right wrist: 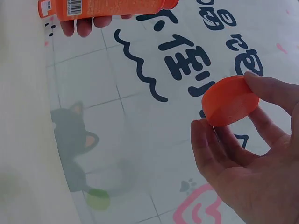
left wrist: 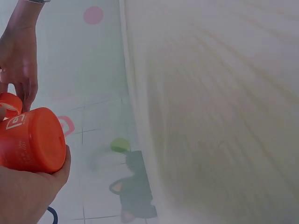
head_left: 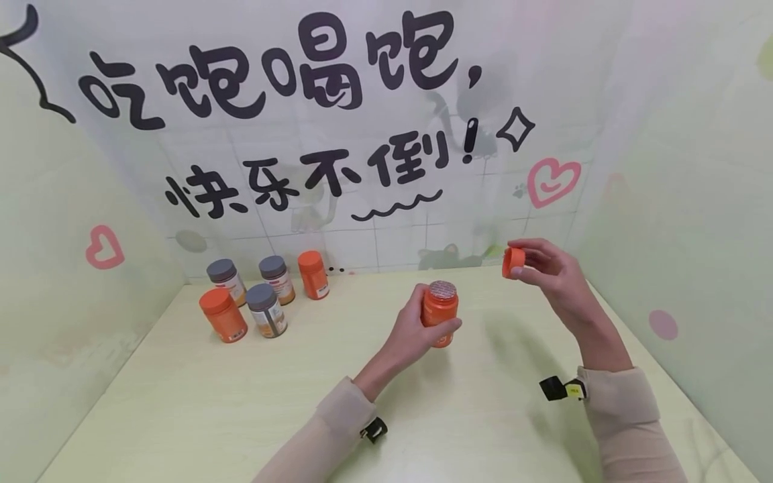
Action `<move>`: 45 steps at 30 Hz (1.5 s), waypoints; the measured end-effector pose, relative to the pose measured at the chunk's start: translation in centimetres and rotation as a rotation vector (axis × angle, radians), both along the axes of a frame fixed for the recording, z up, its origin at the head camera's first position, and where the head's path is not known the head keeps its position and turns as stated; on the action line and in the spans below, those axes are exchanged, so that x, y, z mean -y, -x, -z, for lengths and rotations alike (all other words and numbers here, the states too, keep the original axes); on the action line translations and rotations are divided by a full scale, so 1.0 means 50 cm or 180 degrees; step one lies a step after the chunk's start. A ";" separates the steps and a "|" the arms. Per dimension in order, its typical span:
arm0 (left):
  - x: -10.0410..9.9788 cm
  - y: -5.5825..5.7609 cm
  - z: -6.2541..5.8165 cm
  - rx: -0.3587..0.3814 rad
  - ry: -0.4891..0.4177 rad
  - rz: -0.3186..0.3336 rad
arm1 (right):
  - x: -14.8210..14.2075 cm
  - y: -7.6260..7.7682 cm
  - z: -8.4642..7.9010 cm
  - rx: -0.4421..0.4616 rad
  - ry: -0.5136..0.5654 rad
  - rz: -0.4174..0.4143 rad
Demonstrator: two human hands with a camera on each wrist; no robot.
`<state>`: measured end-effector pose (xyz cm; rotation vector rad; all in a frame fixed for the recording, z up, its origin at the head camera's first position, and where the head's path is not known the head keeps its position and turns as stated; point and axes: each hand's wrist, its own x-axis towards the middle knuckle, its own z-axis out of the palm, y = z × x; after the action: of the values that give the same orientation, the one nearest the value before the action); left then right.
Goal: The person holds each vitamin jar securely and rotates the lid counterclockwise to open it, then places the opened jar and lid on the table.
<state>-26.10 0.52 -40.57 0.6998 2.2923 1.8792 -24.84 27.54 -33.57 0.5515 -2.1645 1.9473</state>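
Note:
An orange bottle (head_left: 440, 310) with a silvery seal (head_left: 443, 290) over its mouth is gripped by my left hand (head_left: 417, 329), fingers and thumb wrapped round its body. In the left wrist view the bottle (left wrist: 35, 142) shows its base. To the right and a little higher, my right hand (head_left: 552, 275) pinches an orange screw cap (head_left: 514, 262) between thumb and fingers, apart from the bottle. The right wrist view shows the cap (right wrist: 231, 100) held at the fingertips.
At the table's back left stand two more orange bottles, one in front (head_left: 223, 315) and one farther back (head_left: 313, 275). Beside them are three grey-capped jars, the nearest jar (head_left: 267, 310) among them. Printed cloth walls (head_left: 338, 134) enclose the pale table (head_left: 181, 402).

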 end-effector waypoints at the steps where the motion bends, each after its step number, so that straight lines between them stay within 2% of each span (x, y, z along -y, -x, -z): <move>1: -0.007 0.007 0.000 0.0018 0.0010 -0.0004 | -0.005 0.001 0.000 -0.0014 0.0023 0.0017; 9: -0.069 0.061 0.002 0.0251 0.0154 -0.0068 | -0.040 0.006 0.006 -0.0073 0.0274 0.0085; 17: -0.142 0.107 0.017 0.0351 0.0529 -0.0084 | -0.073 -0.002 0.008 -0.0048 0.0479 0.0299; 22: -0.178 0.130 0.033 0.0374 0.0746 -0.0183 | -0.079 -0.002 0.011 0.0064 0.0439 0.0431; 25: -0.193 0.137 0.042 0.0367 0.0847 -0.0258 | -0.080 -0.001 0.013 0.0113 0.0364 0.0486; 30: -0.213 0.142 0.048 0.0360 0.0895 -0.0272 | -0.082 -0.001 0.015 0.0172 0.0262 0.0641; 32: -0.217 0.143 0.048 0.0339 0.0906 -0.0267 | -0.080 0.001 0.015 0.0209 0.0203 0.0718; 39: -0.225 0.145 0.058 0.0273 0.1029 -0.0293 | -0.084 0.005 0.027 0.0208 0.0162 0.0703; 45: -0.231 0.148 0.063 0.0250 0.1068 -0.0274 | -0.088 0.007 0.035 0.0265 -0.0105 0.0889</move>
<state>-33.49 12.05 -43.73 0.4809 2.5319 1.4645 -25.20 31.92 -35.34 0.1627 -2.1883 1.8166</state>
